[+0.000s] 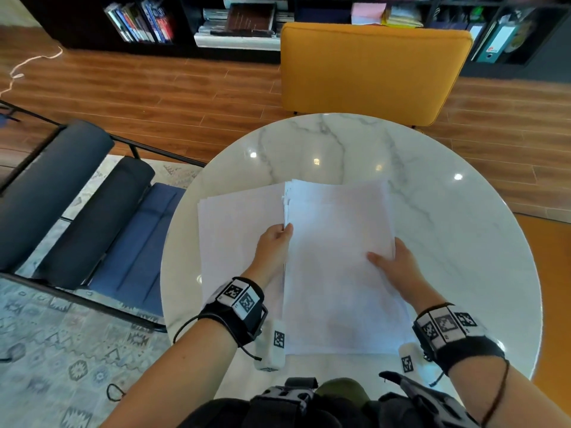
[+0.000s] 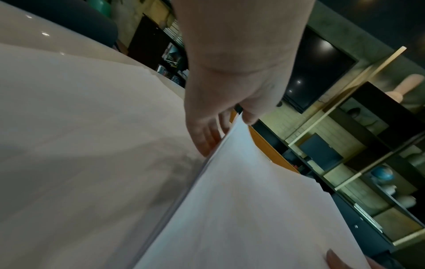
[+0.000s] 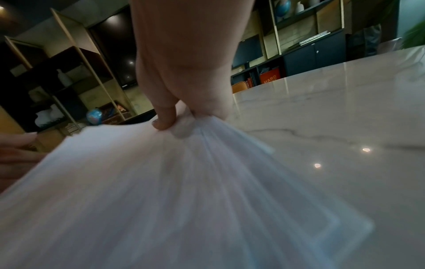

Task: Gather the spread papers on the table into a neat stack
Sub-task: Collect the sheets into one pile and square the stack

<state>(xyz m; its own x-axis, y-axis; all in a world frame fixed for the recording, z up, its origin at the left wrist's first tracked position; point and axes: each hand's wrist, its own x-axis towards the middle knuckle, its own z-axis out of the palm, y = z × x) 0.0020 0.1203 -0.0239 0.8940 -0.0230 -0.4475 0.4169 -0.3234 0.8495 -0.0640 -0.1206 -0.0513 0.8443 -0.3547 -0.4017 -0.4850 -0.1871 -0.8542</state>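
Note:
A thick bundle of white papers (image 1: 336, 257) is held above the round marble table (image 1: 448, 227), its left edges fanned and uneven. My left hand (image 1: 275, 242) grips the bundle's left edge, thumb on top and fingers beneath (image 2: 207, 138). My right hand (image 1: 392, 264) pinches the right edge, thumb on top (image 3: 164, 116), the sheets fanning out under it (image 3: 207, 172). More white sheets (image 1: 238, 236) lie flat on the table to the left, partly under the bundle.
A yellow chair (image 1: 370, 69) stands at the table's far side. A dark blue lounge chair (image 1: 92, 217) sits on a patterned rug to the left. Bookshelves (image 1: 216, 20) line the back wall. Bare marble shows beyond and right of the papers.

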